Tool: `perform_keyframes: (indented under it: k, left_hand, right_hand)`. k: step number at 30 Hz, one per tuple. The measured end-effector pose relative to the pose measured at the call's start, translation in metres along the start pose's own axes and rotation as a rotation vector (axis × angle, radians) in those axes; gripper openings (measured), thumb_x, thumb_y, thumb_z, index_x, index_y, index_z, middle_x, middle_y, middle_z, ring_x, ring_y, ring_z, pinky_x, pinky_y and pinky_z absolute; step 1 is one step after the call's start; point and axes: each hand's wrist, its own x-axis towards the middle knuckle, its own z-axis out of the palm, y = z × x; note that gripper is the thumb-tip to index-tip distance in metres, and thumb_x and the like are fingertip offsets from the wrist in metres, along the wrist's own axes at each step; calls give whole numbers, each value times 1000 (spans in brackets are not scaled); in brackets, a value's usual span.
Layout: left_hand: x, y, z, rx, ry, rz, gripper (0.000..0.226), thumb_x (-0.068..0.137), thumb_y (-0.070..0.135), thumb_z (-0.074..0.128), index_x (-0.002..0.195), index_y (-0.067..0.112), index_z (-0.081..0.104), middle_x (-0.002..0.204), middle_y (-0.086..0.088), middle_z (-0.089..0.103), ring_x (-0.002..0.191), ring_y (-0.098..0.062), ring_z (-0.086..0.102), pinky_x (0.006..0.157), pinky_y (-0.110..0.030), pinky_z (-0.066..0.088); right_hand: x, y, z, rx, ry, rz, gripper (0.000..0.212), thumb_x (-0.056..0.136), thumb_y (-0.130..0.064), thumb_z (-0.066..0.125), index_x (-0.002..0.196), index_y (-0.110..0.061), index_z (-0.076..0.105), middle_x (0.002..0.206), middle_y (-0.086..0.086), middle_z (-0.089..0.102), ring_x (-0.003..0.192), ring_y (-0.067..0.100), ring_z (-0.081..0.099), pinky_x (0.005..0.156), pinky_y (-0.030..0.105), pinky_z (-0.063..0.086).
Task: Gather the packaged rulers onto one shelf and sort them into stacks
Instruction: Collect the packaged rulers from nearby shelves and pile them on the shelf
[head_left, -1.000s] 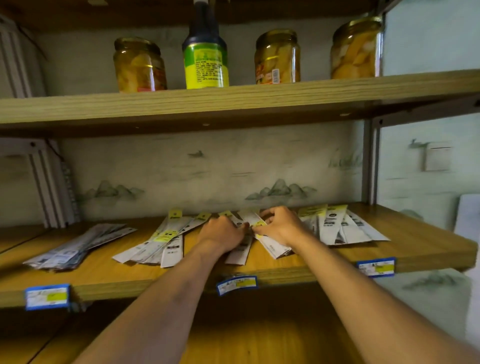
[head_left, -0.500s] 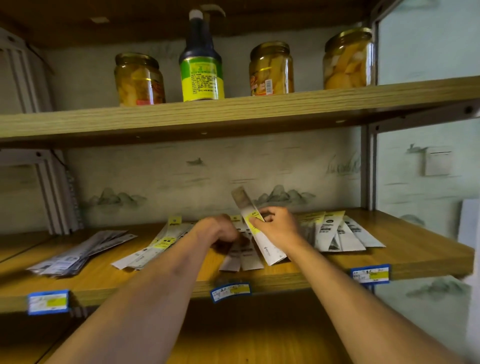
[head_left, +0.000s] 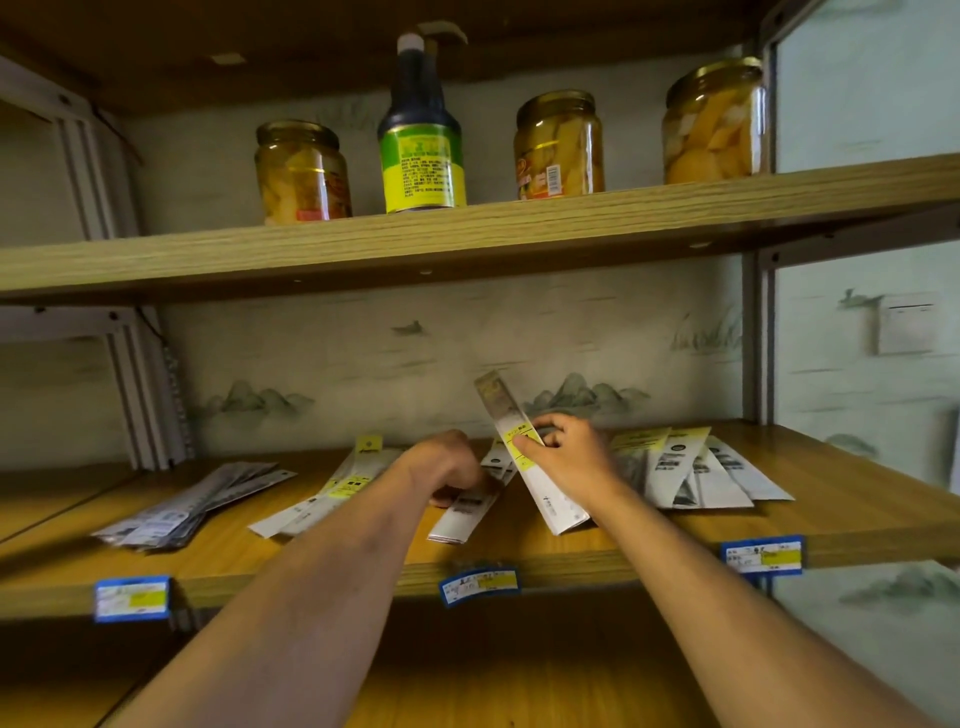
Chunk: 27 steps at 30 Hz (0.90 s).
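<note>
Packaged rulers lie in loose groups on the wooden middle shelf (head_left: 857, 525). My right hand (head_left: 569, 452) pinches one white ruler pack with a yellow label (head_left: 540, 483), tilted up with its far end raised against the back wall. My left hand (head_left: 447, 467) is bent down over a pack lying flat (head_left: 462, 514), its fingers hidden behind the wrist. A grey stack (head_left: 192, 506) lies at the left, a white and yellow group (head_left: 322, 493) left of centre, and a fanned group (head_left: 691, 467) at the right.
The upper shelf (head_left: 467, 234) carries three jars of yellow fruit (head_left: 301, 171) and a dark bottle with a green label (head_left: 421, 135). Blue price tags (head_left: 132, 597) hang on the middle shelf's front edge. A metal upright (head_left: 756, 332) stands at the right.
My right hand has lifted one ruler pack off the centre pile and tilted it upright. My left hand stays low on the packs beside it. The view has shifted downward a little.
</note>
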Motion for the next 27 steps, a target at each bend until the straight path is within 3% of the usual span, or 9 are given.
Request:
perform_keyframes:
  k: [3,6,8,11,16,19,23,27]
  left_hand:
    - [1,-4,0,36,90,47,40,82,33,76,108,8,61,103,-10,70,76,-21,62,68,-31,53]
    - [6,-12,-1,-42,184,132,40,79,35,77,109,10,67,103,-9,72,87,-21,67,75,-33,57]
    - [4,-19,-7,-153,220,169,28,83,30,75,101,10,68,103,-10,73,90,-23,70,82,-36,58]
    - [1,-45,-24,-318,270,177,32,86,20,72,113,11,55,111,-11,68,81,-23,71,72,-35,59]
    - [-5,-110,-49,-211,393,202,34,86,25,73,116,18,56,105,-7,69,69,-13,65,52,-23,52]
    - [-4,-138,-48,-128,432,208,36,87,32,70,119,22,54,108,-3,69,77,-14,68,68,-35,60]
    - [5,-157,-42,-63,399,240,32,94,47,53,119,28,53,107,5,67,80,-12,68,76,-39,59]
    - [8,-170,-47,-44,408,259,31,98,44,47,110,23,67,102,-4,71,85,-19,65,74,-35,54]
  right_hand:
    - [0,0,0,-7,9,2,26,83,-37,72,104,-23,65,73,-4,69,64,11,66,50,22,42]
    - [2,1,1,5,20,2,27,82,-40,73,102,-24,65,80,-1,71,73,16,69,57,31,52]
    - [3,1,1,-4,23,2,26,81,-41,73,101,-25,66,85,1,73,75,18,70,64,35,55]
    - [1,0,1,-25,16,-10,25,82,-40,73,102,-25,66,85,2,73,72,18,70,60,34,55]
    - [0,-3,2,-90,30,-10,29,82,-41,72,105,-26,67,86,-1,73,73,17,70,64,39,58]
    - [1,-9,2,-76,49,2,26,82,-38,73,103,-25,67,87,-2,73,75,16,70,67,38,58]
    - [8,-25,12,170,138,124,20,77,-31,79,93,-23,69,94,3,74,80,24,71,76,47,59]
    - [11,-59,31,207,7,191,22,79,-23,79,96,-17,67,93,9,73,72,24,69,66,35,56]
